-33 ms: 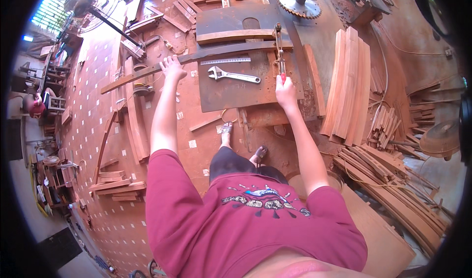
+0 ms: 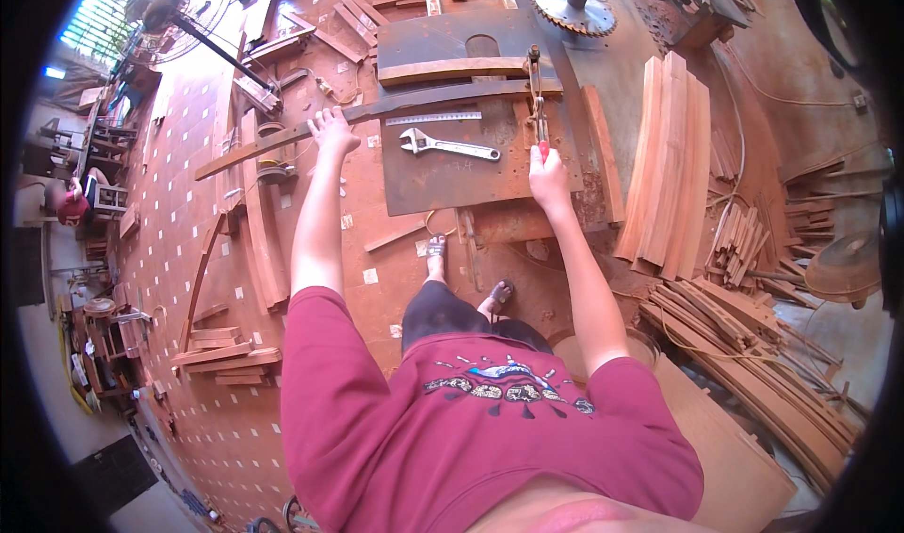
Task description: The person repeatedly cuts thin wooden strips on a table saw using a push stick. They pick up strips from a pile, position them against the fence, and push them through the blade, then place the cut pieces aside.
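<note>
My left hand (image 2: 332,132) lies on a long, thin dark wooden strip (image 2: 414,103), its fingers spread over the strip. The strip reaches leftward beyond the metal worktable (image 2: 424,186). My right hand (image 2: 548,177) is closed around the red handle of a metal toggle clamp (image 2: 537,95), whose arms cross the strip's right end. A shorter, thicker wooden piece (image 2: 452,70) lies just behind the strip. On the table between my hands are an adjustable wrench (image 2: 450,146) and a white ruler (image 2: 433,117).
A round saw blade (image 2: 573,6) sits past the table's far right corner. Planks (image 2: 664,170) stand to the right, with stacked strips (image 2: 744,363) nearer me. Lumber (image 2: 259,213) and a standing fan (image 2: 165,6) are on the left. Another person (image 2: 71,203) sits at the far left.
</note>
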The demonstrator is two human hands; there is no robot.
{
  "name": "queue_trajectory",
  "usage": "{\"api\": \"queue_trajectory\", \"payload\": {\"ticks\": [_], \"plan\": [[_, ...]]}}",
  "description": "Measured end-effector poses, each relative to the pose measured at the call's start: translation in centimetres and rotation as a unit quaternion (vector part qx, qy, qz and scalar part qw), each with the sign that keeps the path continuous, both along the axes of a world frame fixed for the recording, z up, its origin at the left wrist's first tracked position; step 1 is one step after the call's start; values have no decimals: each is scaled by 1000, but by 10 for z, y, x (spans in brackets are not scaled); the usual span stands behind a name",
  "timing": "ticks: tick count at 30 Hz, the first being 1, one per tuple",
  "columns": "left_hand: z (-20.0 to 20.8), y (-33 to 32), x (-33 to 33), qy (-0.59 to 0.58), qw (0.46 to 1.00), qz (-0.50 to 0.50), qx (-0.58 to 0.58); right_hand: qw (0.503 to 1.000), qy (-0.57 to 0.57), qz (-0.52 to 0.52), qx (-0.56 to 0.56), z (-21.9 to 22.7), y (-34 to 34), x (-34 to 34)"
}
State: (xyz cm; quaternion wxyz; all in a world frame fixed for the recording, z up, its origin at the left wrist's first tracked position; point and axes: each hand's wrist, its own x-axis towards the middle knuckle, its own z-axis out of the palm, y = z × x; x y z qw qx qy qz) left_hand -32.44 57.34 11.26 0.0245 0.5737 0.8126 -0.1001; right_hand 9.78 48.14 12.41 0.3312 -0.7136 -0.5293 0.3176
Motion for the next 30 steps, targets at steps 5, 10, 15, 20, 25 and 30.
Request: {"api": "queue_trajectory", "payload": {"ticks": [5,10,15,20,25,30], "plan": [[8,9,1,19,1000,11,-16,1000,-29,3,0,9,10,-6],[6,1,2,-3,1000,5,-3,998,-69,-7,4,12,10,-5],[-1,-1,7,-11,997,-10,78,995,-98,-27,25,18,8,-7],[-9,18,5,-2,992,-7,126,997,-55,-28,55,19,26,-16],[-7,65,27,-48,988,-77,127,998,-18,-28,56,12,73,-19],[-20,129,7,-45,986,-72,146,998,-7,-12,58,16,129,-38]]}}
